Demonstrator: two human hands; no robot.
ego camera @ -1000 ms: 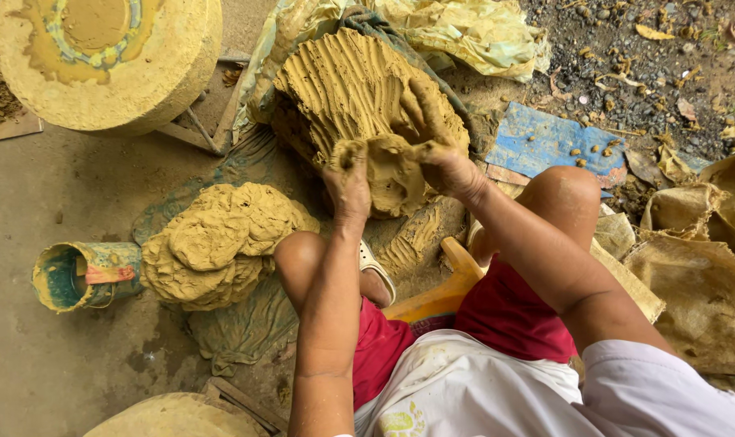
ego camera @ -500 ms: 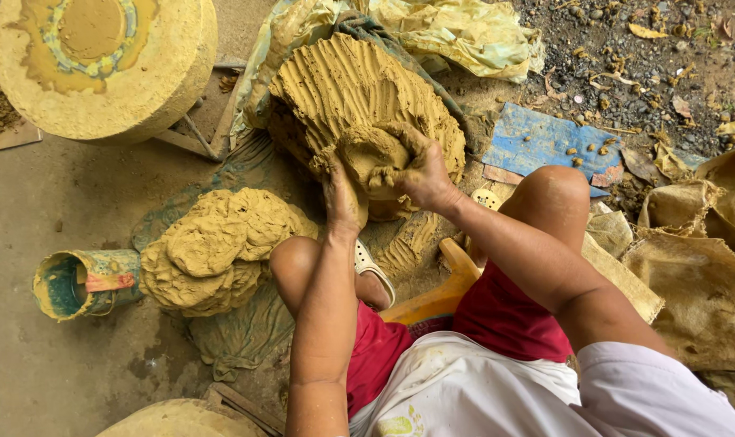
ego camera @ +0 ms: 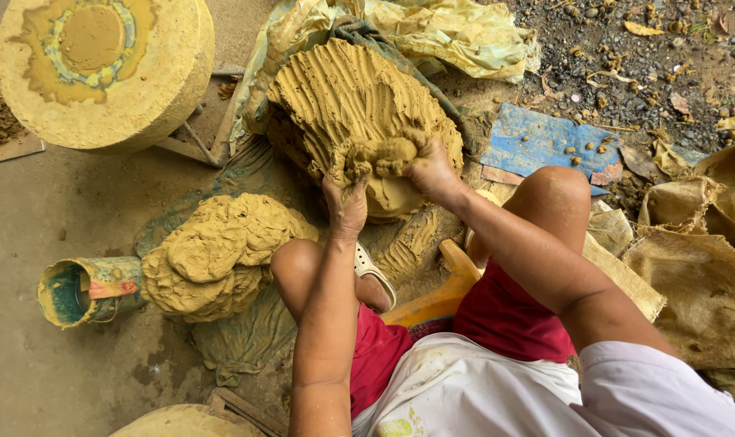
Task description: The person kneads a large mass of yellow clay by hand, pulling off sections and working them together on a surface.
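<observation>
A big ridged mound of yellow-brown clay [ego camera: 347,97] lies on plastic sheeting in front of me. Both hands dig into its near side. My left hand [ego camera: 347,202] grips a wad of clay [ego camera: 384,154] pulled up from the mound, fingers sunk in. My right hand [ego camera: 432,170] clasps the same wad from the right. A second, smaller heap of lumpy clay [ego camera: 214,255] sits to the left of my left knee. I sit low on a yellow stool [ego camera: 440,291], knees apart.
A round clay-smeared wheel [ego camera: 100,69] stands at the top left. A small green-stained pot [ego camera: 80,290] lies on its side at the left. Burlap sacks [ego camera: 699,267] pile at the right, a blue board [ego camera: 550,142] and gravel beyond. Another round rim [ego camera: 181,421] shows at the bottom.
Both hands have moved up the mound's near face and pulled a wad of clay free from it. The view has shifted slightly.
</observation>
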